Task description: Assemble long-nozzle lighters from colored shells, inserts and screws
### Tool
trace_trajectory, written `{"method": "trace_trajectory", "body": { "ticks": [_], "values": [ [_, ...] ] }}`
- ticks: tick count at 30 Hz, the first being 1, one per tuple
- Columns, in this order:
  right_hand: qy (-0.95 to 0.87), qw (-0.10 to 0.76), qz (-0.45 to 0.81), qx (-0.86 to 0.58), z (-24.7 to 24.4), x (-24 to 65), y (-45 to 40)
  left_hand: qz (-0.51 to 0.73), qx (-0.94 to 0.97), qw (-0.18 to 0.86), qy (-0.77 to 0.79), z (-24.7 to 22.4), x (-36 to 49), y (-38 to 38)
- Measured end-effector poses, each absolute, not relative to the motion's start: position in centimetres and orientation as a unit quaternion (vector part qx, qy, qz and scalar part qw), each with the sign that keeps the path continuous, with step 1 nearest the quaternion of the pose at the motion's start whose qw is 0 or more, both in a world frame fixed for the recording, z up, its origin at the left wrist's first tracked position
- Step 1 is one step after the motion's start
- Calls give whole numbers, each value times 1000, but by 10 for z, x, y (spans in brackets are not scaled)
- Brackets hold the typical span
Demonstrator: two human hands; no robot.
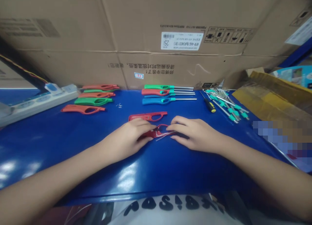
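L hand (129, 137) + R hand (195, 134): fingers curled, both gripping red lighter shell (157, 132) w/ wires | on blue tabletop (156, 173) | 2nd red shell half (148, 116) just behind.

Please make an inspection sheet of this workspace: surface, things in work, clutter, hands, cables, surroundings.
Surface: glossy blue table, reflections at the front.
Things in work: red lighter shell with thin wires, between both hands; red shell half just behind.
Clutter: orange and green shells back left; finished lighters at centre; screwdriver; green-tipped metal parts right.
Hands: left hand and right hand both pinch the red lighter shell.
Cables: power strip with cord, far left.
Surroundings: cardboard boxes behind; yellow packaging right.
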State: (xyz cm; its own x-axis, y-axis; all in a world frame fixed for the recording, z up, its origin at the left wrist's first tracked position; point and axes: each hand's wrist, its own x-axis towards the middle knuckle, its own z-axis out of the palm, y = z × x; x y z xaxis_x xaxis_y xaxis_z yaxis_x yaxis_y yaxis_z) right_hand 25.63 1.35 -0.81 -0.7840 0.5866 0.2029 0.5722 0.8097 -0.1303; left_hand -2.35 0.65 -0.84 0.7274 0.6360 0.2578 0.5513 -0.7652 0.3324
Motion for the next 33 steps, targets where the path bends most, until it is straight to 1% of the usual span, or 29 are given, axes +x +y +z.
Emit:
{"method": "trace_trajectory", "body": {
  "ticks": [10, 22, 33],
  "values": [
    [-956, 123, 32, -265, -15, 253, 16, 185, 923, 128, 312, -13, -19, -1],
    [-937, 138, 94, -306, -13, 250, 14, 162, 932, 96, 310, -17, -18, -4],
    [-930, 136, 122, -319, -13, 247, 13, 172, 926, 86, 325, -17, -13, -11]
  ]
}}
